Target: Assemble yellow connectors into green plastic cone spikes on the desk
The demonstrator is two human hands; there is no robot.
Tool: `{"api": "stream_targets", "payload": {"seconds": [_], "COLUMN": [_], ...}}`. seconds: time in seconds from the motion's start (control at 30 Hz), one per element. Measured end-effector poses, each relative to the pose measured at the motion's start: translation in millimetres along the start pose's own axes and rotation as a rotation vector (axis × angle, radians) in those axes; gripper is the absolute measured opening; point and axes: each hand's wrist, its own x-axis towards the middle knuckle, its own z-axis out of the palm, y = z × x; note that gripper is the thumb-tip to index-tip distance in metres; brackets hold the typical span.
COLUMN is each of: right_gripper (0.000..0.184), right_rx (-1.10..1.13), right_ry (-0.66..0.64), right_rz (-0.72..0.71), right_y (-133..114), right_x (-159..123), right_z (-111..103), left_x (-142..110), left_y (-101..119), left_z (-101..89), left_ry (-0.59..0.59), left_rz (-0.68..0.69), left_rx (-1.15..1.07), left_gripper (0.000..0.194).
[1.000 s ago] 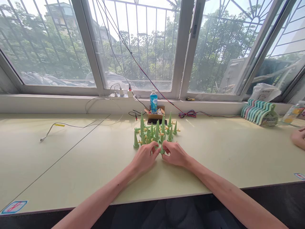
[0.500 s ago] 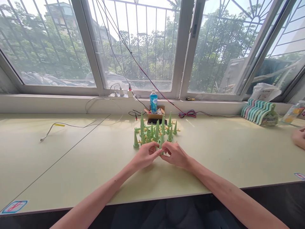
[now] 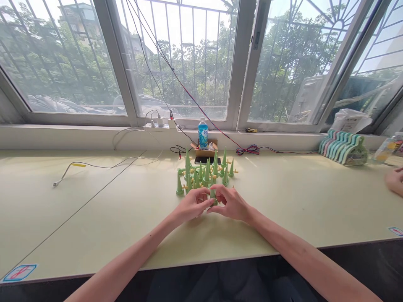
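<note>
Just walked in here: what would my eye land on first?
Probably the cluster of green spikes on the table, where the left hand and right hand meet around one green cone at its near edge. Behind the cluster, a bright blue bottle stands out. At far right, pastel plastic pieces stand in a row.

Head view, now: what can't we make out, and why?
All in the head view:
Lower part of the held green cone: partly covered by the left hand and right hand.
Nearby person's hand: cut off by the right edge.
Dark flat object: partly behind standing cones.
Blue bottle label text: too small.
</note>
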Motion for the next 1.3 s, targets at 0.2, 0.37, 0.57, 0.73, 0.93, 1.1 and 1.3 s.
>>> {"api": "stream_targets", "payload": {"seconds": [0.2, 0.37, 0.57, 0.73, 0.93, 1.1, 1.3], "right_gripper": [0.043, 0.027, 0.033, 0.024, 0.015, 0.01, 0.009], "right_rx": [0.042, 0.055, -0.088, -0.183, -0.261, -0.301, -0.267], "right_ry": [-0.008, 0.109, 0.224, 0.083, -0.103, -0.197, -0.236], "right_rz": [0.042, 0.144, 0.31, 0.409, 0.438, 0.432, 0.406], "right_y": [2.6, 14.3, 31.9, 41.7, 34.1, 30.6, 32.4], "right_x": [-1.0, 2.6, 8.2, 7.7, 7.4, 7.0, 4.0], "right_z": [-1.9, -13.8, -29.8, -33.2, -33.8, -35.0, -34.4], "left_x": [2.5, 3.7, 2.5, 2.3, 2.2, 2.2, 1.5], "left_y": [-2.2, -9.3, -8.0, -11.3, -13.3, -15.3, -15.7], "left_z": [3.3, 3.9, 6.8, 8.8, 8.1, 8.2, 8.2], "left_ry": [0.073, 0.179, 0.211, 0.187, 0.211, 0.214, 0.202], "left_rz": [0.07, 0.111, 0.15, 0.157, 0.16, 0.152, 0.158], "left_rx": [0.089, 0.259, 0.438, 0.54, 0.565, 0.605, 0.635], "left_gripper": [0.031, 0.028, 0.021, 0.015, 0.01, 0.009, 0.01]}}
